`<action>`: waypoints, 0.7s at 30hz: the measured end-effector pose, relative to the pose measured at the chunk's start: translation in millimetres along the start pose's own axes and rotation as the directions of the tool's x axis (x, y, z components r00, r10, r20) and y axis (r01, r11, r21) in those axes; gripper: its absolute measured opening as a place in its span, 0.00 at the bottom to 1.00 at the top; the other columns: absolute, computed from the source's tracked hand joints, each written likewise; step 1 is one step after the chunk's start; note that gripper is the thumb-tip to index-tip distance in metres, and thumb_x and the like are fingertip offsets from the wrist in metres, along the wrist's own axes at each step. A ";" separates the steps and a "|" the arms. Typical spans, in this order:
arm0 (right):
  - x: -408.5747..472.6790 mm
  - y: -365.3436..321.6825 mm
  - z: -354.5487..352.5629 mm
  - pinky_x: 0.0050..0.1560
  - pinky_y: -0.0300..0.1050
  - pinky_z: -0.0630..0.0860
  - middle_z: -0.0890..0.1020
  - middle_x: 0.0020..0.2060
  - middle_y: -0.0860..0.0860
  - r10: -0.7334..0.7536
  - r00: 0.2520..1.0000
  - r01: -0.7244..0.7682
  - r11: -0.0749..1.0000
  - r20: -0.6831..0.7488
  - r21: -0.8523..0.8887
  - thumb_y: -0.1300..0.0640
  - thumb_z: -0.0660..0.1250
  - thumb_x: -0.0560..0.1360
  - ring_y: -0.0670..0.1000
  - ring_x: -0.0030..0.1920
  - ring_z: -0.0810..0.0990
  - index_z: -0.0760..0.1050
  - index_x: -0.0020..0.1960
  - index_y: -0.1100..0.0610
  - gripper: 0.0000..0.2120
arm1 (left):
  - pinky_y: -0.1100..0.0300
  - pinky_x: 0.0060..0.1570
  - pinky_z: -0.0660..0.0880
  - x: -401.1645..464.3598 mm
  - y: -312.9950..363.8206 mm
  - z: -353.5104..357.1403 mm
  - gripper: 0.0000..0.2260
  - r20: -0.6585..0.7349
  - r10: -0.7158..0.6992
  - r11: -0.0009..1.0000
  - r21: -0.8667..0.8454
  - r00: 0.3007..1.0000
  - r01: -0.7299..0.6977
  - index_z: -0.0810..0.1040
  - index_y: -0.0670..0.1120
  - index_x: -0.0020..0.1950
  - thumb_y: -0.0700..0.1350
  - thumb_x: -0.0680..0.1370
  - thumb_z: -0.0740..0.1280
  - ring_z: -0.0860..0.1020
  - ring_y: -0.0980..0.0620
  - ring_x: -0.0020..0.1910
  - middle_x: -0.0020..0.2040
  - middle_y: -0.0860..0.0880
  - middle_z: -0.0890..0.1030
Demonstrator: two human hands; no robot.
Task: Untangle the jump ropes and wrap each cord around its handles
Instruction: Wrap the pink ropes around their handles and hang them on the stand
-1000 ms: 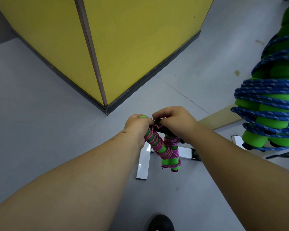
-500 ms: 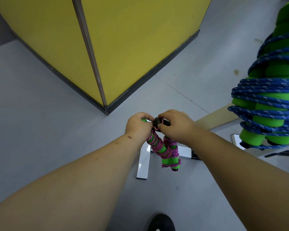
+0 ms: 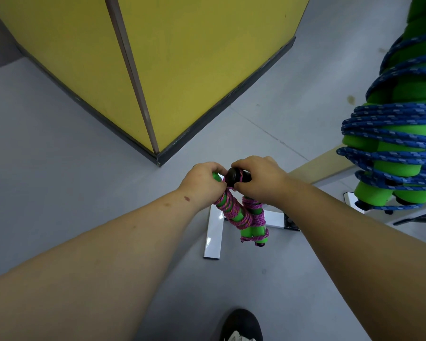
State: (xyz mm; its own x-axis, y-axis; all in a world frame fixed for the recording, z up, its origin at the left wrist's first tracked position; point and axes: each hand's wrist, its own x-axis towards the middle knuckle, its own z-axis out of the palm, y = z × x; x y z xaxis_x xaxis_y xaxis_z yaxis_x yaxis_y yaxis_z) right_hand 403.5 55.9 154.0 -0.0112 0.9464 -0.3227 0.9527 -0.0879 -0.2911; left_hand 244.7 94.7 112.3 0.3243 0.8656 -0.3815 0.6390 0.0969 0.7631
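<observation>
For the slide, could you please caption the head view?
Both hands hold a pink-corded jump rope wound around green handles.

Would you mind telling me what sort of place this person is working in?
Probably an indoor gym store or workshop corner, though I cannot be sure. A smooth grey floor, a large yellow panelled box with a dark base strip, and a blue jump rope already wrapped on green handles suggest it.
</observation>
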 end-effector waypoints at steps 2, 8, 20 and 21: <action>-0.1 1.3 3.2 0.54 0.49 0.67 0.81 0.46 0.47 0.010 1.000 -0.010 1.000 -0.011 -0.004 0.45 0.66 0.70 0.54 0.50 0.76 0.79 0.56 0.47 0.16 | 0.52 0.52 0.81 2.5 -4.9 3.8 0.15 0.034 0.049 0.995 0.090 0.998 -0.052 0.81 0.52 0.61 0.46 0.75 0.74 0.79 0.47 0.52 0.58 0.46 0.78; 3.1 -0.8 1.6 0.54 0.54 0.76 0.80 0.49 0.50 0.050 0.999 -0.050 0.999 0.012 -0.001 0.42 0.63 0.62 0.57 0.54 0.77 0.79 0.59 0.46 0.26 | 0.54 0.45 0.81 1.9 -6.9 15.9 0.14 0.050 0.034 0.999 -0.008 0.998 -0.033 0.84 0.51 0.58 0.43 0.72 0.73 0.81 0.48 0.47 0.61 0.42 0.76; -8.3 8.4 -3.7 0.58 0.51 0.72 0.76 0.42 0.48 -0.008 0.996 -0.017 0.962 -0.090 -0.272 0.39 0.69 0.70 0.54 0.54 0.74 0.81 0.51 0.49 0.16 | 0.50 0.56 0.78 3.1 -1.8 13.2 0.24 0.004 0.148 0.934 0.329 0.989 -0.141 0.76 0.56 0.67 0.57 0.72 0.76 0.77 0.44 0.54 0.61 0.48 0.69; -9.8 8.7 -3.7 0.61 0.51 0.69 0.75 0.42 0.47 -0.005 0.995 -0.024 0.954 -0.095 -0.299 0.39 0.68 0.71 0.54 0.56 0.73 0.81 0.50 0.49 0.16 | 0.50 0.55 0.78 1.3 0.9 14.3 0.24 -0.007 0.169 0.924 0.349 0.986 -0.156 0.76 0.57 0.67 0.57 0.73 0.75 0.77 0.44 0.54 0.61 0.49 0.68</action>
State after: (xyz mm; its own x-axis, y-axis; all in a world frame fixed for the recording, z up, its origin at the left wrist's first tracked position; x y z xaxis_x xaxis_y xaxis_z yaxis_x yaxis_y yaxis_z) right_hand 413.0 47.0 157.9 0.0129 0.9720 -0.2345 0.9999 -0.0133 -0.0003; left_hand 255.7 88.9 105.0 0.4232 0.8728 -0.2431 0.7832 -0.2175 0.5825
